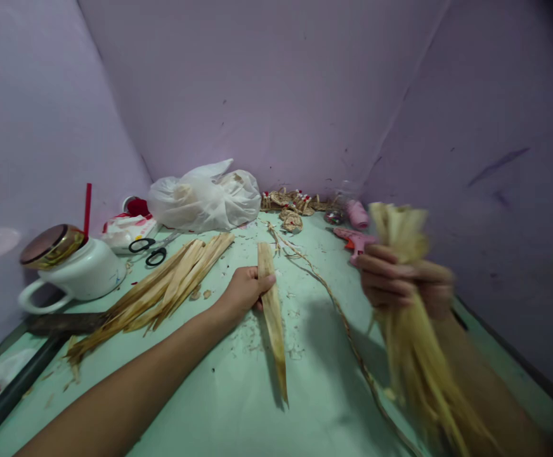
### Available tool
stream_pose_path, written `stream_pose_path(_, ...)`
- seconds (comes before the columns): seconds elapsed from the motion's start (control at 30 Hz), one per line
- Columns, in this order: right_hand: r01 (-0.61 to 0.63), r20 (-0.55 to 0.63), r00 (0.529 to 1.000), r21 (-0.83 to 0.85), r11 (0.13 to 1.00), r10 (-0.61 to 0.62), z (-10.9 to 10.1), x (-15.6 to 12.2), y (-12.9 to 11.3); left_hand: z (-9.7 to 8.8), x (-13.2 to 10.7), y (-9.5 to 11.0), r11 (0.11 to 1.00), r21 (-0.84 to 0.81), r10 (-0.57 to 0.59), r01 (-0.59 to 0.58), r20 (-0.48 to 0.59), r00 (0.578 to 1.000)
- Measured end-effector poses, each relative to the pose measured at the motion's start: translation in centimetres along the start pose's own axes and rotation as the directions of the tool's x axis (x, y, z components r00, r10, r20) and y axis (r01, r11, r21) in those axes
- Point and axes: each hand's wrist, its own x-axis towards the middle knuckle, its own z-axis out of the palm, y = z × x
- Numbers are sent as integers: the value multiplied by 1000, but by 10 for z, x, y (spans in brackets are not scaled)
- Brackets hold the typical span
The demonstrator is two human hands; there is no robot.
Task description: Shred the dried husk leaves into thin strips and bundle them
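My left hand (pixel 245 289) pinches a single dried leaf strip (pixel 274 324) near its wide end, and the pointed end hangs toward me over the table. Raised at the right, my right hand (pixel 395 276) is closed around a thick bundle of dried leaf strips (pixel 414 343), a little blurred by motion. Between the hands a thin braided cord (pixel 338 304) runs along the table toward the near right edge. Left of my left hand lies another pile of dried leaf strips (pixel 176 279), its narrow ends by the dark head of a hammer (pixel 62 324).
Black-handled scissors (pixel 155 251), a white mug (pixel 86 270) with a lid-like item on top and a white plastic bag (pixel 205 197) stand left and back. Behind are woven ornaments (pixel 290 206), a pink glue gun (pixel 352 241) and a pink spool (pixel 357 214). Purple walls enclose the green table.
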Motion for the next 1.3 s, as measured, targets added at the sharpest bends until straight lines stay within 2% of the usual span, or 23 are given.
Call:
stream_pose_path(0.03, -45, 34, 999, 43, 998, 43, 9, -3, 1, 1, -2, 1, 1000, 11, -2, 1, 24, 1000)
stream_pose_path(0.1, -323, 115, 945, 160, 933, 307, 27, -3, 11, 4, -7, 2, 1000, 19, 1, -2, 81, 997)
stream_pose_path(0.17, -408, 78, 913, 140, 902, 401, 43, 1, 27, 7, -11, 2, 1000, -13, 12, -11, 137, 991)
stream_pose_path(0.27, -353, 37, 935, 11, 935, 353, 58, 3, 48, 12, -16, 2, 993, -114, 45, -20, 224, 974)
stream_pose_path(0.4, -239, 14, 971, -44, 970, 239, 64, -1, 55, 17, -18, -1, 979, -194, 114, -62, 270, 956)
stream_pose_path(0.5, -226, 2, 974, -58, 972, 227, 65, -3, 53, 16, -18, -2, 987, -148, 102, -63, 268, 958)
stream_pose_path(0.67, -207, -17, 978, -83, 975, 206, 65, -1, 52, 13, -19, 0, 1000, -6, 2, -1, 235, 972)
stream_pose_path(0.87, -202, -13, 979, -99, 974, 202, 65, 0, 54, 14, -17, 2, 999, -20, -30, 34, 150, 988)
stream_pose_path(1.07, -196, -14, 981, -139, 971, 196, 65, -2, 56, 14, -17, 1, 1000, 17, -4, 1, 139, 990)
stream_pose_path(1.3, -144, 15, 989, -177, 974, 149, 68, -4, 61, 16, -17, -4, 994, 99, 30, -48, 178, 984)
